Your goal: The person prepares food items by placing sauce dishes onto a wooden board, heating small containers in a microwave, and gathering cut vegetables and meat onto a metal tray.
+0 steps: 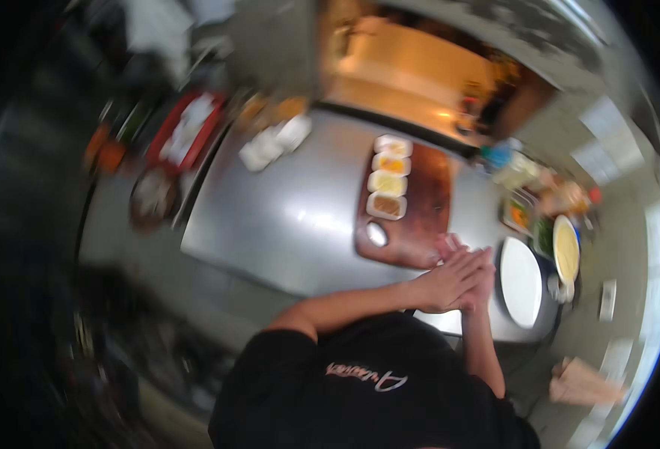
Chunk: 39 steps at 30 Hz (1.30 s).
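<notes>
Noted the left hand (450, 283) laid across the right hand (484, 292), just beside the near right corner of the wooden board (427, 202). Found the left fingers straight and close together, pinching nothing; cannot tell the state of the right fingers, mostly covered and blurred. Held off the food, plausibly to keep it untouched. Located the board right of centre on the metal surface (285, 224), lengthwise from back edge toward front. Counted four small white trays (388, 217) in line along the board's left edge, presumably for separate portions within reach. Noted a white oval plate (521, 284) near the surface's right edge, likely for access. Recorded the board as reddish brown, darker in patches, round-cornered, with a bright oval (377, 234) near its near left corner, nature uncertain.
</notes>
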### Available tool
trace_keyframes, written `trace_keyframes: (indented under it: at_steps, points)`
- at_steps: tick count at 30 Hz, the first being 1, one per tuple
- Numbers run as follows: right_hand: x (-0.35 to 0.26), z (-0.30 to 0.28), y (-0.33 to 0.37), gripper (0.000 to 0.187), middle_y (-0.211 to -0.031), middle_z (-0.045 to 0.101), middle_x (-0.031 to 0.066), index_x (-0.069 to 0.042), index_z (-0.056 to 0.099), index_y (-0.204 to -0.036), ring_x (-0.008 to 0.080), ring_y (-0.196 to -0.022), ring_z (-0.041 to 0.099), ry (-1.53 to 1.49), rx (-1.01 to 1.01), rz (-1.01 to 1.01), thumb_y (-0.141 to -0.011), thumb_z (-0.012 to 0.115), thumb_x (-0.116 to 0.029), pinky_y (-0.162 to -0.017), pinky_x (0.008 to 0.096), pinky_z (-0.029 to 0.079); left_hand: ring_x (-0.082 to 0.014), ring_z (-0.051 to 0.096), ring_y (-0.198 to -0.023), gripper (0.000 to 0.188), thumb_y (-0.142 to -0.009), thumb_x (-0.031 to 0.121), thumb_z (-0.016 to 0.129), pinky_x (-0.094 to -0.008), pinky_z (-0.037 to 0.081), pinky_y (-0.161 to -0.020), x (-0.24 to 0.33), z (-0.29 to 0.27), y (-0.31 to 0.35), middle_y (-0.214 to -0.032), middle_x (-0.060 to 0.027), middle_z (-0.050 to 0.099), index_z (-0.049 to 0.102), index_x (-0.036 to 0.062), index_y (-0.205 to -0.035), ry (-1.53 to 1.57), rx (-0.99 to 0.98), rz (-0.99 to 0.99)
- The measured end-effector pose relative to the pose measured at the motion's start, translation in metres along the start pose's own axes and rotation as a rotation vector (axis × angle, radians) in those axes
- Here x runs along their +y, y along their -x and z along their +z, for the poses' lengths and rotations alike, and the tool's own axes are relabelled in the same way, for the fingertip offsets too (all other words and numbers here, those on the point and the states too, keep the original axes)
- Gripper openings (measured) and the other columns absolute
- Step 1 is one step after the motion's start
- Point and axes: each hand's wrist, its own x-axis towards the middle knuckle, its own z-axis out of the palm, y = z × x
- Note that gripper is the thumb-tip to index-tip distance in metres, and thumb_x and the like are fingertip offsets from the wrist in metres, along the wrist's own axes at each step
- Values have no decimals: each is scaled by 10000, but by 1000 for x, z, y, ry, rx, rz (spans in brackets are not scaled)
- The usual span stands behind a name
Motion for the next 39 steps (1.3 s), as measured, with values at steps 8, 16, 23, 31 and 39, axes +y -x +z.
trace_keyframes:
  at_steps: [8,16,23,31,39]
  points:
    - [-2,-12,-26,760,-1659,205,139,-95,234,-1585,303,-1518,232,-189,-243,128,-1018,441,-557,-1225,528,189,-389,359,-1424,574,-849,182,690,-512,286,-1180,1,-67,109,-1518,-231,388,520,48,-1380,-419,-137,-206]
    - [158,120,-33,777,-1541,400,234,-73,313,-1551,374,-1378,454,-128,-910,727,-1001,451,-604,-1080,556,409,-363,384,-1406,363,-921,183,653,-459,364,-1136,68,-137,328,-1522,-189,395,634,63,-1263,-511,329,-925]
    - [341,180,-22,771,-1488,454,252,-31,416,-1477,379,-1358,470,289,-1145,1064,-950,576,-572,-1080,538,406,-364,511,-1296,391,-935,243,668,-441,434,-1076,96,-221,474,-1492,-167,443,616,84,-1289,-359,299,-1125]
    - [516,307,-69,766,-1460,490,243,-52,460,-1450,350,-1348,489,403,-1262,1176,-903,655,-550,-1078,530,404,-360,532,-1268,335,-961,215,642,-399,458,-1036,88,-392,635,-1421,-163,499,617,64,-1259,-266,763,-1102]
    - [709,405,-185,717,-1403,506,288,15,479,-1411,403,-1327,487,245,-1366,1306,-931,656,-487,-1039,535,436,-349,510,-1303,322,-956,190,651,-406,440,-1054,41,-523,751,-1409,-166,519,623,65,-1251,-307,773,-1343]
